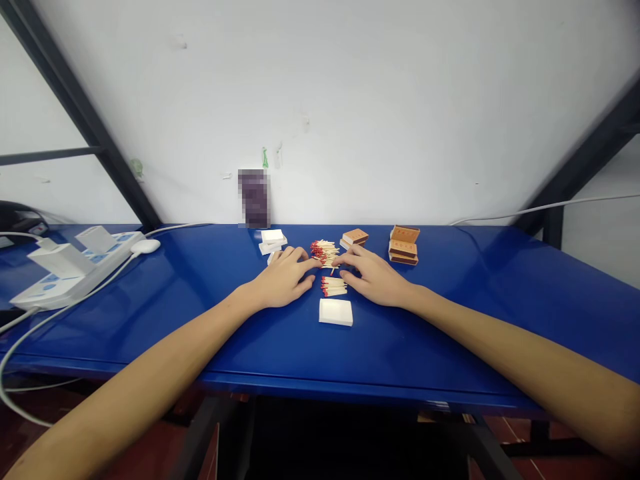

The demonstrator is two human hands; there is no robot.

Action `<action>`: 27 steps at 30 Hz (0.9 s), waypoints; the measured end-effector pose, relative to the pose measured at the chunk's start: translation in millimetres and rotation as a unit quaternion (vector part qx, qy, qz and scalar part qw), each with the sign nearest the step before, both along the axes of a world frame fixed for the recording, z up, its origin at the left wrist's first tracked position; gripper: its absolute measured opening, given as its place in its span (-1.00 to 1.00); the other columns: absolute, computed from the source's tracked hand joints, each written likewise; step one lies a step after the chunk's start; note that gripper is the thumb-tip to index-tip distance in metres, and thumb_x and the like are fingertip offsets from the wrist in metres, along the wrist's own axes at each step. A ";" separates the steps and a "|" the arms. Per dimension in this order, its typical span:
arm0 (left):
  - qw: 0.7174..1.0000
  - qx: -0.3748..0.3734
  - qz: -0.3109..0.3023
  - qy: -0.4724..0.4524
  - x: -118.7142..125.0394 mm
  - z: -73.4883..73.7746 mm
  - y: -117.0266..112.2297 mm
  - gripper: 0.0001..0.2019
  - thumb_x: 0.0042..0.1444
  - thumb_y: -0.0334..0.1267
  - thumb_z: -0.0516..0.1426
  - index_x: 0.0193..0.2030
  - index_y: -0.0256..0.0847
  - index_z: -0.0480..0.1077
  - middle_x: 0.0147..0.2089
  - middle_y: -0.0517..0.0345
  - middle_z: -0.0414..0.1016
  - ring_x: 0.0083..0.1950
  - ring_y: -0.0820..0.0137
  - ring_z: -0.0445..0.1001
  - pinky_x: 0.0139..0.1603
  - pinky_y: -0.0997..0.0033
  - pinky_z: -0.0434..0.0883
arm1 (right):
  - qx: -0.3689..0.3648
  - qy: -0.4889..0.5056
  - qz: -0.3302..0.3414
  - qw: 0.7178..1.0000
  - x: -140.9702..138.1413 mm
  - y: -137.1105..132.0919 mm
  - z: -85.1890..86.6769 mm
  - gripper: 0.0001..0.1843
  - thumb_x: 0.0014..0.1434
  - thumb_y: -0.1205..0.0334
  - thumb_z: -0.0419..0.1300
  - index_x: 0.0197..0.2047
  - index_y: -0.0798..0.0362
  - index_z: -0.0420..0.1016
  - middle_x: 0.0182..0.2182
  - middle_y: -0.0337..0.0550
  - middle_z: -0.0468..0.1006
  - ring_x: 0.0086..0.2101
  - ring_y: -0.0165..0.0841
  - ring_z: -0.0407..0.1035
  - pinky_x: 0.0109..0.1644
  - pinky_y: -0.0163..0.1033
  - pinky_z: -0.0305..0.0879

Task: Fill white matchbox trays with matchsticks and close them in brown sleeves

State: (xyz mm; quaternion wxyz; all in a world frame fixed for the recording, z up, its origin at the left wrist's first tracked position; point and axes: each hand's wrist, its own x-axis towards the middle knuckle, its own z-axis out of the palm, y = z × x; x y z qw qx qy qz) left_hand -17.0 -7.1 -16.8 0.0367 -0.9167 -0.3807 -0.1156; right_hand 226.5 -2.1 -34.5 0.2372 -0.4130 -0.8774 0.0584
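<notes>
A large heap of red-headed matches lies on the blue worktop between the two hands, most of its heads toward the left. The left hand rests at the heap's left side, palm down, with its index finger reaching the near left edge of the matches. Its fingers are curved and slightly spread, the thumb standing apart from the index finger.

The right hand comes in from the other side, and its index fingertip is at the near right edge of the heap. Its fingers are bent, with a gap between index finger and thumb; whether a fingertip presses on a match is too small to tell. One loose match sticks out toward the viewer, just beside the right fingertips.

Nearer the viewer, a smaller bundle of matches lies in a row, heads to the left, just beside the right thumb. Below that bundle sits a white matchbox tray, apart from both hands.

Behind the left hand is a stack of white trays. Brown matchboxes lie just beyond the right hand, and an orange-brown stack of boxes stands farther right.
</notes>
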 end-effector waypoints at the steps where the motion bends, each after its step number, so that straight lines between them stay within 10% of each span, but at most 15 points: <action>1: 1.000 -0.001 0.000 0.001 0.1 0.5 -0.3 -0.64 0.35 -0.19 -0.06 0.21 -0.10 0.33 0.02 -0.03 0.32 0.06 0.16 0.28 0.10 0.05 0.25 | -0.001 0.001 0.000 1.000 -0.1 -0.1 0.0 -0.69 0.30 0.24 0.03 0.03 0.00 0.48 -0.07 -0.01 0.40 -0.14 -0.21 0.40 -0.01 -0.06 0.31; 27: 1.000 -0.009 -0.022 -0.006 -0.1 0.1 0.3 -0.69 0.36 -0.22 -0.07 0.16 -0.10 0.34 -0.01 -0.01 0.32 0.02 0.19 0.28 0.04 0.11 0.24 | 0.017 0.006 0.002 1.000 -0.4 2.0 -2.0 -0.67 0.26 0.28 0.06 0.05 0.02 0.50 -0.10 -0.01 0.43 -0.11 -0.18 0.39 0.03 -0.02 0.33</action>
